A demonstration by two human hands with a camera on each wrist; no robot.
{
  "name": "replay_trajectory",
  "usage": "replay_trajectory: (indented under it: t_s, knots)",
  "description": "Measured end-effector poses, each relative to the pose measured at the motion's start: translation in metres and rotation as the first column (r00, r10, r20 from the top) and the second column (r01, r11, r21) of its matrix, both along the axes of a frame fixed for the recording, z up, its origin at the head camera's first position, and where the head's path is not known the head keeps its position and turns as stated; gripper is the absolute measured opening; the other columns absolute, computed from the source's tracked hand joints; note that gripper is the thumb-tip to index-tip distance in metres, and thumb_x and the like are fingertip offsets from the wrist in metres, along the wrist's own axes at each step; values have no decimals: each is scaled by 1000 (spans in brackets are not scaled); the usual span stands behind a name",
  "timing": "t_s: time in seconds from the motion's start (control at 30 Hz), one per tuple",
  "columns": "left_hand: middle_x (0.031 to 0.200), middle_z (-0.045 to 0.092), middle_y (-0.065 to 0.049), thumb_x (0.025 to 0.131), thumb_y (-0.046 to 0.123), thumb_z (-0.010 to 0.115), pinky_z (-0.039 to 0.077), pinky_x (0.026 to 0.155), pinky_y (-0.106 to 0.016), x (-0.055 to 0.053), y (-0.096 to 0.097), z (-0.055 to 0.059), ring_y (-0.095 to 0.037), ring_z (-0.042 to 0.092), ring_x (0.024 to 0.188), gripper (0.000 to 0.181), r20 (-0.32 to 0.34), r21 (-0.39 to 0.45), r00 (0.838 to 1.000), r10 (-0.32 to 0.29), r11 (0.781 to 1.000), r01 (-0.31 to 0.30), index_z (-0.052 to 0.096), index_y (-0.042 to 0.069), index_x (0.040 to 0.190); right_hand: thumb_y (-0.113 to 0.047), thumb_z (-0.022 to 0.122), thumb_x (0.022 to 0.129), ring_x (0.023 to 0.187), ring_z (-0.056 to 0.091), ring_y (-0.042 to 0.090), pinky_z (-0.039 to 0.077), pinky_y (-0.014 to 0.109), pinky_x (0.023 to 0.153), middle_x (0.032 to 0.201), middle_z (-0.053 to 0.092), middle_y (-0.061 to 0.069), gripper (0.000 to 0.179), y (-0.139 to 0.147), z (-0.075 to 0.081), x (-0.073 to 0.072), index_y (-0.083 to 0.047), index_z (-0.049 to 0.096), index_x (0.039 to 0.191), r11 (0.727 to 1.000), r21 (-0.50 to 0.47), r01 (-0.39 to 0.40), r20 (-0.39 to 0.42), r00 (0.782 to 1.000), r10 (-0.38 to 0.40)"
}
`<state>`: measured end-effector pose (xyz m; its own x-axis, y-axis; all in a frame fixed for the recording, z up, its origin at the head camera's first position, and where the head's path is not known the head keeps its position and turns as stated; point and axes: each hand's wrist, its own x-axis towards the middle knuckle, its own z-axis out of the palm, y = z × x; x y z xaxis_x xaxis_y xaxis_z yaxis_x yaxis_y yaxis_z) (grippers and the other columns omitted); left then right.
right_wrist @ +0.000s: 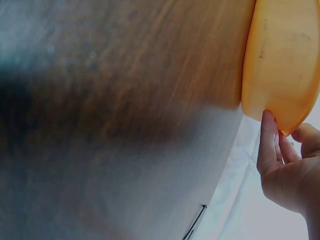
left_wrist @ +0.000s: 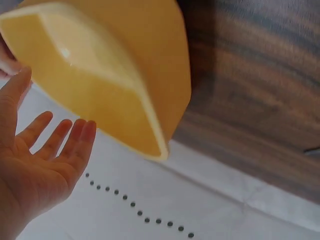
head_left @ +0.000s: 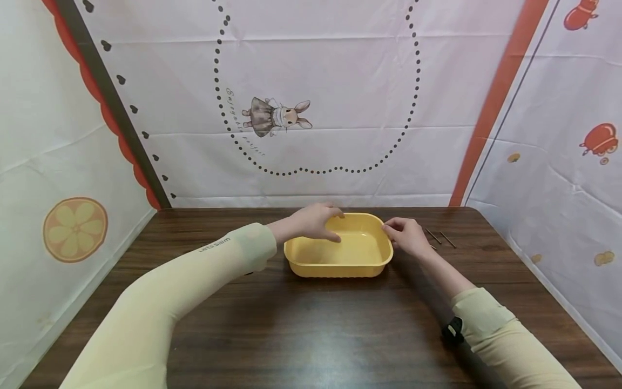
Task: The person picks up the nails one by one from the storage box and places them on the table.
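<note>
A yellow plastic basin (head_left: 335, 271) with rounded corners sits on the dark wooden table. Its inside shows bare bottom. My left hand (head_left: 316, 220) is over the basin's left part, fingers spread and holding nothing. The left wrist view shows that hand (left_wrist: 47, 170) palm up in the picture, fingers parted in front of the basin's opening. At the right side, my right hand (head_left: 407, 235) pinches the basin's rim. In the right wrist view its thumb is at the rim and its fingers (right_wrist: 268, 135) lie against the outer wall.
Several thin metal rods (head_left: 448, 239) lie on the table (head_left: 311, 329) just right of my right hand. A small dark object (left_wrist: 312, 150) lies at the edge of the left wrist view. A printed white cloth (head_left: 340, 108) hangs behind the table and along both sides.
</note>
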<state>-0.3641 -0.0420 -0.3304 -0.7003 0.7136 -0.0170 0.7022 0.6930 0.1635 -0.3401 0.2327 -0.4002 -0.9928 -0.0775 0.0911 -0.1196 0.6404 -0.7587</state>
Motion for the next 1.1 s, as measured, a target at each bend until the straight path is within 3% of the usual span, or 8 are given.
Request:
replay_trajectory:
  t_s: [0.17, 0.4, 0.67, 0.93, 1.1]
  knots:
    - [135, 58, -12, 86, 42, 74, 51, 103, -42, 4, -1, -16, -27, 59, 120, 62, 60, -55, 998, -22, 998, 26, 56, 10, 136, -26, 55, 102, 79, 69, 12, 65, 37, 74, 110, 69, 23, 33, 0, 1, 0, 0, 67, 119, 1000, -7, -7, 3, 1000, 7]
    - [135, 58, -9, 85, 41, 76, 54, 99, -38, 9, 2, -31, -24, 61, 116, 57, 69, -103, 997, -34, 994, 41, 59, 14, 133, -25, 55, 101, 79, 69, 11, 65, 38, 75, 109, 69, 23, 33, 0, 3, 1, 1, 67, 118, 1000, -9, -5, -13, 1000, 5]
    - [118, 63, -10, 93, 20, 64, 56, 88, -36, 15, 6, -45, -23, 63, 109, 34, 57, -133, 994, -88, 987, 95, 63, 14, 127, -25, 55, 102, 80, 70, 13, 65, 39, 76, 110, 69, 24, 33, 0, 1, 1, 1, 66, 119, 1000, -21, -10, -18, 1000, 10]
    - [110, 61, -9, 90, 9, 64, 52, 77, -30, 12, 9, -52, -19, 58, 95, 33, 65, -135, 992, -107, 984, 115, 65, 15, 123, -25, 55, 102, 79, 70, 13, 65, 39, 75, 109, 69, 24, 34, 1, 1, 1, 2, 66, 119, 1000, -25, -16, -21, 1000, 15]
    - [112, 60, -10, 91, 8, 64, 53, 77, -31, 15, 10, -53, -20, 60, 98, 35, 70, -128, 994, -87, 987, 96, 65, 16, 125, -24, 55, 102, 78, 69, 11, 65, 36, 73, 109, 69, 24, 33, 0, 0, 0, 2, 67, 118, 999, -33, -14, -19, 1000, 13]
